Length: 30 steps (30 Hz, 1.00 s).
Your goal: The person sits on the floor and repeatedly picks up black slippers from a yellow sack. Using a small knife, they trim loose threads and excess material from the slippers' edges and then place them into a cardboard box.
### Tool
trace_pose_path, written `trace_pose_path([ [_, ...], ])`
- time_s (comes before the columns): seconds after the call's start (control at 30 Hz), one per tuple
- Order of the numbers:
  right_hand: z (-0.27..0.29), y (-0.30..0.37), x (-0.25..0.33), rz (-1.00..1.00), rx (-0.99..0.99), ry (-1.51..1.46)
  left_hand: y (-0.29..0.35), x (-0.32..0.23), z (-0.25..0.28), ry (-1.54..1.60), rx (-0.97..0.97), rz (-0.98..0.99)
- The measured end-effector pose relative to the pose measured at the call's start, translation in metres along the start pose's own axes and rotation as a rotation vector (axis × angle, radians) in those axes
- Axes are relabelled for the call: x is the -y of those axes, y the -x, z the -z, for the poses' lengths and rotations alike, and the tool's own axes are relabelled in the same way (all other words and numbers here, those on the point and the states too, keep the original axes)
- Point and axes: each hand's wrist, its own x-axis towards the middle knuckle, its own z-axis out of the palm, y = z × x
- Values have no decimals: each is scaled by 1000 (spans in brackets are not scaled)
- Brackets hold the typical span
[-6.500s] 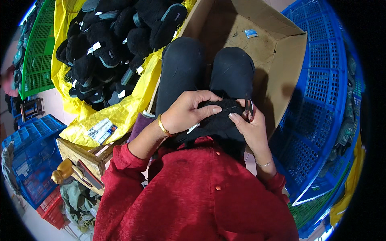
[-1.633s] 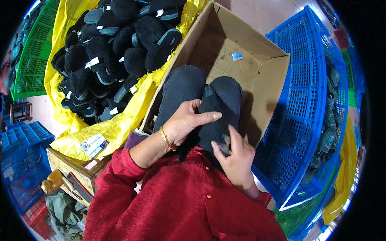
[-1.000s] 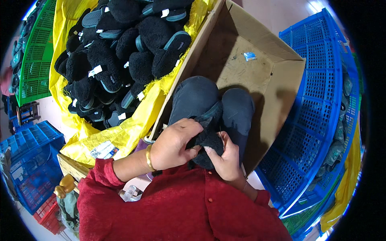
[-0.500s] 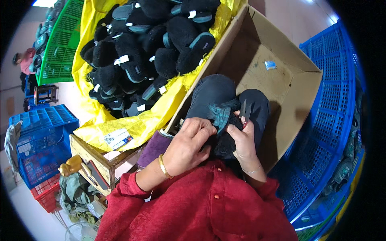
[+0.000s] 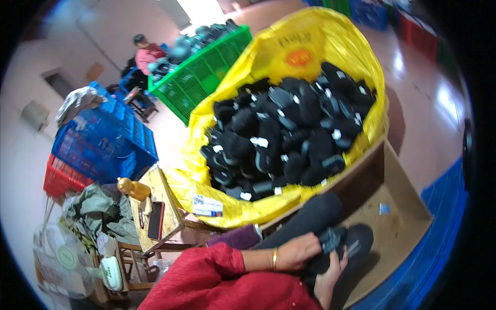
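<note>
So the work is all happening on the lap, near side, a bit right of centre. There's a black slipper (image 5: 330,241) with its blue-green lining showing, sitting over the dark trouser legs (image 5: 297,222). The left hand (image 5: 304,251) is curled nearly closed, fingertips pinching the lining edge from the left. The right hand (image 5: 331,272) is bent round the near right side, half closed, thumb up against the slipper. Some thin pale scissors (image 5: 353,249) stick out past its fingers, but it's too blurry to tell how it grips them or if the blades are apart.

Just past the knees, to the right, there's a cardboard box (image 5: 395,232) with a small blue packet (image 5: 384,208) inside. Farther off is a massive yellow sack (image 5: 361,46) heaped with more black slippers, lots with white tags. Left of that, a little wooden table (image 5: 173,204) has a phone (image 5: 156,220) on it, and a fan (image 5: 64,253) stands at the near left.
</note>
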Motion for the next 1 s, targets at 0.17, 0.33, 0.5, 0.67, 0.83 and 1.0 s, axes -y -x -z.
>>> trace_pose_path([
  [0.17, 7, 3, 4, -164, 91, -104, 11, -8, -6, 68, -9, 129],
  [0.33, -7, -12, 27, -523, -38, -413, 13, 4, -1, 235, -57, 308],
  [0.5, -4, -14, 28, -450, -19, -310, 23, 16, -19, 239, -126, 385],
  [0.67, 2, -17, 21, -349, 45, -143, 19, 21, -33, 80, -267, 186],
  [0.83, 34, -31, 30, -243, 249, 288, 8, 19, -49, 21, -150, 70],
  [1.0, 57, -43, 45, -272, 567, 351, 3, 3, -10, -3, -142, -6],
])
